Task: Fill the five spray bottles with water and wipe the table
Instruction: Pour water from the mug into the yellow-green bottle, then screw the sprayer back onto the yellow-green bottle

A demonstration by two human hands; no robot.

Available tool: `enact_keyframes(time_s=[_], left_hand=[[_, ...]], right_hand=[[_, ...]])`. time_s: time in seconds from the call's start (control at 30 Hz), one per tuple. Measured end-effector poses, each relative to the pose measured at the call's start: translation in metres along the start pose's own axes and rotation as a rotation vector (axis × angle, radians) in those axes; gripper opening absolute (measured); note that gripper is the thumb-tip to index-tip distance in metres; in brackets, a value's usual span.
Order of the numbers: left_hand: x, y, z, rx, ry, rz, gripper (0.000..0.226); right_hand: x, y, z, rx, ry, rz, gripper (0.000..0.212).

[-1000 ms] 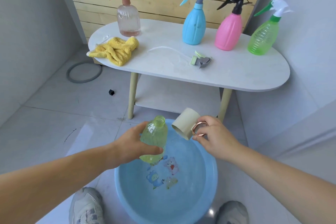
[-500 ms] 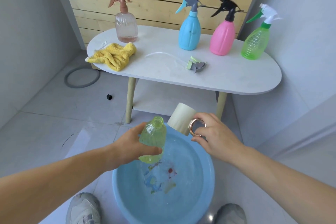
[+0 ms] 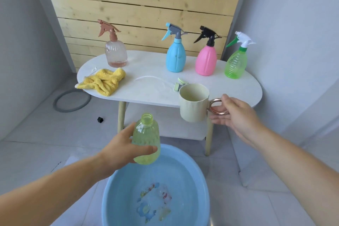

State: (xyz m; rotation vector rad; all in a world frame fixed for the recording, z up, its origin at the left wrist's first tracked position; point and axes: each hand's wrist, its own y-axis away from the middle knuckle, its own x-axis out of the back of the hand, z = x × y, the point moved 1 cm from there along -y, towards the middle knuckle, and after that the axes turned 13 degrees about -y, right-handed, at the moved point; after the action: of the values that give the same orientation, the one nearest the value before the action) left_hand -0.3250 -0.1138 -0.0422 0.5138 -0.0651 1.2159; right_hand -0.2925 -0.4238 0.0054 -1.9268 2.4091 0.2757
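Observation:
My left hand point(image 3: 119, 150) grips an uncapped yellow-green bottle point(image 3: 145, 143), held upright above the blue basin point(image 3: 117, 198) that holds water. My right hand point(image 3: 236, 115) pinches the rose-gold ring handle of a cream mug point(image 3: 193, 108), held upright in front of the white table's point(image 3: 150, 90) front edge. The bottle's green-grey spray head point(image 3: 180, 84) with its tube lies on the table just behind the mug. Standing along the table's back are a clear bottle with a brown sprayer point(image 3: 116, 55), a blue one point(image 3: 175, 58), a pink one point(image 3: 206, 60) and a green one point(image 3: 235, 64). A yellow cloth point(image 3: 104, 82) lies at the left end.
The basin sits on the tiled floor between my feet, close to the table legs. A grey ring point(image 3: 71, 101) and a small black piece point(image 3: 100, 119) lie on the floor to the left. Grey walls close in both sides, with wooden planks behind the table.
My right hand has lifted the mug away from the bottle's mouth, turned it upright and carried it up and right toward the table. My left hand has raised the bottle slightly.

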Motion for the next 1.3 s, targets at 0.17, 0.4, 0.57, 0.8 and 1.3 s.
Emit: enact_keyframes(time_s=[0.17,0.4,0.57,0.8,1.3], left_hand=[[-0.003,-0.014,0.025,-0.043,0.013,-0.006,0.077],[-0.014,-0.032,0.051,-0.074,0.025,-0.022,0.071],[-0.020,-0.045,0.061,-0.072,0.024,-0.026,0.072],[-0.024,-0.057,0.071,-0.068,-0.024,-0.035,0.071],[-0.011,-0.066,0.083,-0.059,-0.046,0.002,0.073]], right_hand=[[0.024,-0.043,-0.022,0.025,-0.038,0.147,0.029],[0.061,-0.096,-0.020,-0.003,0.014,0.262,0.027],[0.075,-0.116,-0.015,-0.029,0.056,0.274,0.024],[0.079,-0.125,-0.011,0.022,0.280,0.324,0.028],[-0.038,-0.090,-0.068,0.556,0.581,0.123,0.013]])
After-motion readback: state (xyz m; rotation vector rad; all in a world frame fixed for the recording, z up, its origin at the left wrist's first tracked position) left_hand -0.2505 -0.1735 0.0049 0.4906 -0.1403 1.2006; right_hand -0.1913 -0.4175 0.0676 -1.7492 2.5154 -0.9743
